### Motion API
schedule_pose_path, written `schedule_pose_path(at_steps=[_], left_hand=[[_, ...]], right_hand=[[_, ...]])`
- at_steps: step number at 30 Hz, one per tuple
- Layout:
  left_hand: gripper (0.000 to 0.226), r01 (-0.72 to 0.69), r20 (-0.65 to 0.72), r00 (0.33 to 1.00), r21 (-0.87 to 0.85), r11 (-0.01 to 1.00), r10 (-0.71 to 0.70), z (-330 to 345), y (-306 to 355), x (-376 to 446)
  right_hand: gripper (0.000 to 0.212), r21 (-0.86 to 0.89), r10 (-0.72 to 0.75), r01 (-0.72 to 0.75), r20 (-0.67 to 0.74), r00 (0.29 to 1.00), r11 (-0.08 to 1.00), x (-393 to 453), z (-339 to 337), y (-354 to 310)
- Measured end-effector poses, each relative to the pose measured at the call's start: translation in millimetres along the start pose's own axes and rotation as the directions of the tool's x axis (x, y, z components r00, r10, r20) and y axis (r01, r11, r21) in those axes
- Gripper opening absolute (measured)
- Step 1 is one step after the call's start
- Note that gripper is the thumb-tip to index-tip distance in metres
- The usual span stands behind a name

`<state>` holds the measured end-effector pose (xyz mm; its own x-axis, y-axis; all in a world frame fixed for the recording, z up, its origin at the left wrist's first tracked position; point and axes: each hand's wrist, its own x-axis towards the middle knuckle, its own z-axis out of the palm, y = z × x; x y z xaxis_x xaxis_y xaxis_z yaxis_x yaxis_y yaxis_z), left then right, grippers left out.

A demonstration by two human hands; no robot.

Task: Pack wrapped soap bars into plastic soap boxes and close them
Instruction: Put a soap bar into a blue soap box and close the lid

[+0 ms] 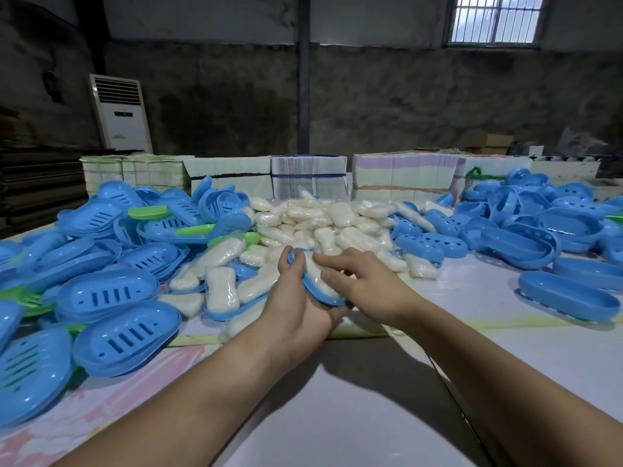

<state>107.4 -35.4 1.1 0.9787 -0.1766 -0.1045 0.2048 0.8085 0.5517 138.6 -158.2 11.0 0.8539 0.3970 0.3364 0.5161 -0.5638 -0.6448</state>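
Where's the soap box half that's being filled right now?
In the head view, centre frame: the blue box half lies cupped in the left hand, a wrapped soap bar in it under the right hand, just in front of the soap pile.

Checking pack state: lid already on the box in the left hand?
No, the blue box half gripped by the left hand lies open, wrapped soap exposed under the right hand.

A white floor-standing air conditioner [122, 112] stands against the dark back wall at left. A barred window [494, 18] sits high on the right, and bundled stacks of flat cartons [308, 175] line the table's [371, 416] far edge
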Motion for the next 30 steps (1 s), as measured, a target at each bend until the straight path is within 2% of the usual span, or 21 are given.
schedule_pose_path(at_steps=[3,4,6,7,8,10,12,14,15,17,20,23,27,28,30], left_hand=[[0.039,0.017,0.018,1.0,0.028,0.999,-0.017,-3.1,0.2,0.2],[0.039,0.017,0.034,0.999,0.028,0.999,-0.018,-3.3,0.9,0.6],[0.041,-0.005,0.062,0.998,0.022,1.0,0.004,-2.8,2.9,1.3],[0.041,-0.022,0.063,0.998,0.025,0.999,0.02,-3.1,3.5,2.8],[0.04,-0.029,0.057,0.998,0.033,0.999,0.028,-4.1,4.0,4.0],[0.037,-0.019,0.039,0.999,0.038,0.999,0.017,-7.3,4.8,5.7],[0.032,-0.012,0.017,1.0,0.049,0.999,0.011,-11.8,4.5,7.6],[0.034,-0.021,0.0,1.0,0.065,0.998,0.021,-15.3,4.2,8.7],[0.036,-0.026,-0.004,1.0,0.071,0.997,0.027,-16.7,4.6,9.4],[0.037,-0.022,0.006,1.0,0.084,0.996,0.022,-17.5,6.4,8.1],[0.019,0.004,0.044,0.999,0.122,0.993,-0.01,-17.1,9.7,4.0],[0.009,0.03,0.07,0.997,0.138,0.99,-0.04,-15.0,10.7,0.8],[0.014,0.046,0.051,0.997,0.119,0.992,-0.052,-12.3,10.7,-1.1],[0.015,0.05,0.047,0.997,0.116,0.992,-0.056,-12.6,10.8,-0.9],[0.018,0.058,0.037,0.997,0.117,0.991,-0.062,-13.4,10.7,0.6]], right_hand=[[0.039,-0.123,0.0,-0.001,-0.002,1.0,0.992,0.2,5.5,5.1],[0.039,-0.099,-0.006,0.006,0.0,1.0,0.995,0.2,4.3,6.5],[0.036,0.054,-0.001,0.002,-0.032,0.999,0.999,1.6,-2.7,7.3],[0.034,0.1,0.009,0.001,-0.099,0.995,0.995,3.8,-8.4,10.4],[0.033,0.074,0.031,-0.017,-0.2,0.979,0.997,7.0,-15.5,16.7],[0.033,-0.152,0.109,-0.18,-0.388,0.915,0.972,13.8,-36.6,35.4],[0.038,-0.408,0.245,-0.451,-0.464,0.851,0.794,14.3,-63.6,58.5],[0.041,-0.495,0.443,-0.643,-0.469,0.764,0.584,9.5,-85.6,79.2],[0.041,-0.496,0.518,-0.695,-0.464,0.718,0.52,6.7,-92.7,87.2],[0.04,-0.477,0.593,-0.746,-0.458,0.663,0.465,3.8,-99.9,97.0],[0.036,-0.452,0.629,-0.774,-0.459,0.628,0.443,0.4,-102.1,99.5],[0.031,-0.42,0.585,-0.761,-0.488,0.648,0.494,-4.9,-100.7,105.1],[0.041,-0.402,0.438,-0.612,-0.446,0.781,0.681,-0.2,-93.9,101.9],[0.043,-0.409,0.407,-0.582,-0.439,0.801,0.703,1.8,-92.6,100.3],[0.043,-0.443,0.408,-0.582,-0.43,0.805,0.682,2.4,-91.8,99.2]])
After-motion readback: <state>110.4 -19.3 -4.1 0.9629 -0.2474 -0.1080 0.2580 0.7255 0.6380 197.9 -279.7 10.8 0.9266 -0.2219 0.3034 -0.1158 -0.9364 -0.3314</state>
